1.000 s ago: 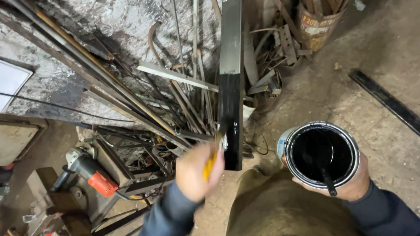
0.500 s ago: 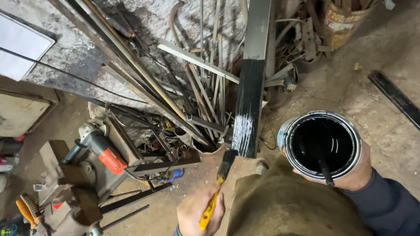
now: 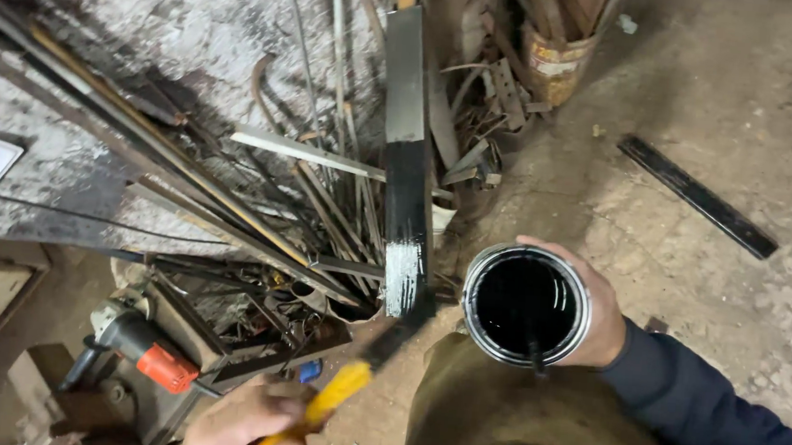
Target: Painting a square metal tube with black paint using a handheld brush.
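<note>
One yellow-handled brush (image 3: 345, 393), bristles up-right toward bar (image 3: 406, 214).

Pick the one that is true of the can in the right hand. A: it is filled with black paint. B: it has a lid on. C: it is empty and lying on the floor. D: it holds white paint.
A: the open can, held by the right hand, shows a glossy black liquid inside, while the left hand grips a yellow-handled brush by the partly blackened metal bar.
</note>
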